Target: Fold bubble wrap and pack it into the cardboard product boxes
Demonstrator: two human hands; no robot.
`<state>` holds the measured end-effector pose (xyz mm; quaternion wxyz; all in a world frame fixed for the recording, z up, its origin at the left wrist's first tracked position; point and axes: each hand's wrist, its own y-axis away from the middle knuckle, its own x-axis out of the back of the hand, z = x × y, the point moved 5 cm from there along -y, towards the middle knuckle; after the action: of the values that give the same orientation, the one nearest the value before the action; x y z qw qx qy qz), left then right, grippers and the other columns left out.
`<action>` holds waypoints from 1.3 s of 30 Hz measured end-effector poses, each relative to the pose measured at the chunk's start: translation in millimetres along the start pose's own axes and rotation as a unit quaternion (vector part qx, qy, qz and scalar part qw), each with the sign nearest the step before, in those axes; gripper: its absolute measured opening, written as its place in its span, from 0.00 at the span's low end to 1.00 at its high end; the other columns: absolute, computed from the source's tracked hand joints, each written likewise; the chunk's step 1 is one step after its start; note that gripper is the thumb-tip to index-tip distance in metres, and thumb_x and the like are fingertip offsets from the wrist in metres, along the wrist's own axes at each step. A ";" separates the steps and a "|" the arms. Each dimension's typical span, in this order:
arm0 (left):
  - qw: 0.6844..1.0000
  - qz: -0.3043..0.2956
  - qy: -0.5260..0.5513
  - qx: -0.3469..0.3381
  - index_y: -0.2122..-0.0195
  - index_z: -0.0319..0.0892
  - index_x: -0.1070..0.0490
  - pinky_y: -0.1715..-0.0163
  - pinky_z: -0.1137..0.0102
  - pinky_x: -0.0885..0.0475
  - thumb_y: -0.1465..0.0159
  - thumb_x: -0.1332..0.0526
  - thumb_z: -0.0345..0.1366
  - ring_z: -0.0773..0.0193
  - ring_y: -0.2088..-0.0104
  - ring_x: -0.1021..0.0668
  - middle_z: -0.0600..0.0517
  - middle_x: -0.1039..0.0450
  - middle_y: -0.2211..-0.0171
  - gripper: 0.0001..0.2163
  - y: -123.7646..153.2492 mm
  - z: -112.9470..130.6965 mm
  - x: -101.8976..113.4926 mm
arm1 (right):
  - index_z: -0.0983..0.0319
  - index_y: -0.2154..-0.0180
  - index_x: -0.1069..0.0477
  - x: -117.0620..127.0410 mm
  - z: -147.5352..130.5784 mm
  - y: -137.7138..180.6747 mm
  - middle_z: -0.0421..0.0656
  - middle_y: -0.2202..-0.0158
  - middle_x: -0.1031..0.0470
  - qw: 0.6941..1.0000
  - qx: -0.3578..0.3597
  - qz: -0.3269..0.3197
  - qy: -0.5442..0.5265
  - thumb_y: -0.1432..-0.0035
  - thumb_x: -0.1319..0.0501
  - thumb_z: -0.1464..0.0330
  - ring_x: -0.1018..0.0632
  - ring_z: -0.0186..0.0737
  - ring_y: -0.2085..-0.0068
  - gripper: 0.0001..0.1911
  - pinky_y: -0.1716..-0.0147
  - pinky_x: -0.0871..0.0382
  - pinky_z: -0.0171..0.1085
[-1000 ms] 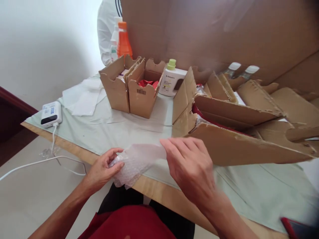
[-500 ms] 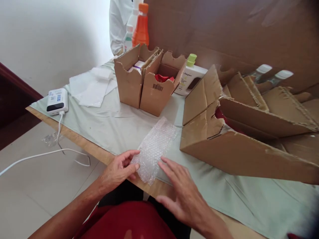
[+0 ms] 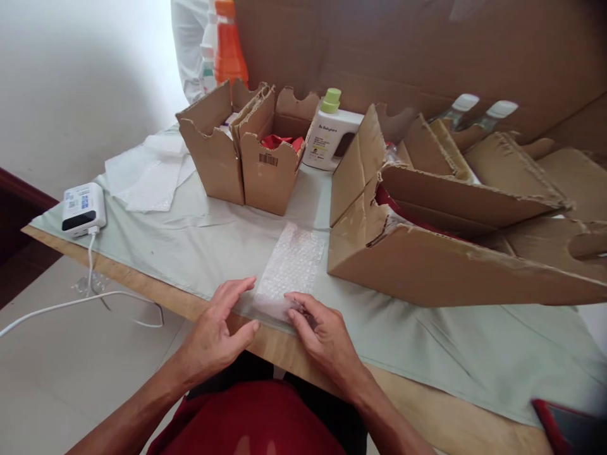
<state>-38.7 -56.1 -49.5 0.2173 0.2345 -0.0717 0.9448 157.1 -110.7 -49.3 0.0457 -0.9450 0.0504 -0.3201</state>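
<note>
A sheet of clear bubble wrap (image 3: 291, 268) lies flat on the pale green cloth near the table's front edge (image 3: 284, 351). My left hand (image 3: 215, 332) rests at its near left corner with fingers stretched out, fingertips touching the sheet's edge. My right hand (image 3: 322, 338) presses down on the near right corner, fingers spread and slightly bent. Neither hand grips anything.
Just right of the wrap stands a large torn cardboard box (image 3: 441, 253). Two small open boxes (image 3: 241, 151) and a white bottle with a green cap (image 3: 327, 129) stand behind it. A white power bank (image 3: 83, 208) with cable lies at left. A person in white (image 3: 187, 44) stands behind.
The bubble wrap went from being held and unrolled above the table edge to lying flat on the cloth. Both hands lowered onto its near end.
</note>
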 end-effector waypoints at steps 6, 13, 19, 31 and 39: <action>0.997 0.014 -0.080 -0.020 0.41 0.39 0.30 0.66 0.69 0.27 0.34 0.44 0.35 0.63 0.69 0.23 0.51 0.23 0.68 0.21 -28.6 -5.0 -23.5 | 0.59 0.45 0.28 5.9 10.9 -4.8 0.43 0.59 0.17 0.999 -0.035 0.034 0.014 0.35 0.40 0.68 0.18 0.40 0.62 0.17 0.62 0.25 0.38; 0.984 -0.016 -0.174 -0.011 0.39 0.38 0.31 0.69 0.67 0.29 0.36 0.43 0.33 0.62 0.73 0.24 0.52 0.23 0.69 0.23 -41.1 -8.8 -28.0 | 0.61 0.50 0.28 20.6 -22.8 25.3 0.48 0.54 0.21 0.950 0.184 0.124 0.218 0.35 0.41 0.75 0.23 0.46 0.52 0.12 0.52 0.32 0.44; 0.981 0.008 -0.182 -0.070 0.40 0.37 0.32 0.66 0.66 0.26 0.33 0.42 0.33 0.61 0.70 0.23 0.50 0.23 0.66 0.20 -36.0 -3.3 -25.9 | 0.64 0.53 0.26 -9.0 -15.4 9.3 0.48 0.52 0.20 0.941 0.191 -0.004 0.281 0.35 0.43 0.75 0.24 0.48 0.52 0.11 0.50 0.36 0.47; 0.979 -0.044 -0.114 -0.166 0.47 0.40 0.26 0.57 0.64 0.24 0.30 0.44 0.31 0.61 0.62 0.21 0.48 0.21 0.63 0.13 -22.3 7.7 -17.1 | 0.57 0.51 0.23 16.9 -2.2 -4.0 0.40 0.56 0.16 0.989 0.003 -0.106 0.104 0.30 0.45 0.70 0.19 0.41 0.56 0.13 0.53 0.30 0.41; 0.986 -0.057 -0.153 -0.036 0.49 0.41 0.22 0.65 0.67 0.25 0.34 0.42 0.35 0.63 0.71 0.22 0.51 0.19 0.67 0.15 -53.1 0.2 -29.5 | 0.60 0.51 0.26 20.5 -14.7 16.4 0.50 0.48 0.21 0.941 0.164 0.075 0.285 0.33 0.42 0.71 0.24 0.49 0.49 0.11 0.50 0.34 0.49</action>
<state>8.5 -19.8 -61.6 0.2660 0.3724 -0.1249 0.8803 163.2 -130.3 -27.3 0.2077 -0.7868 0.0791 -0.5758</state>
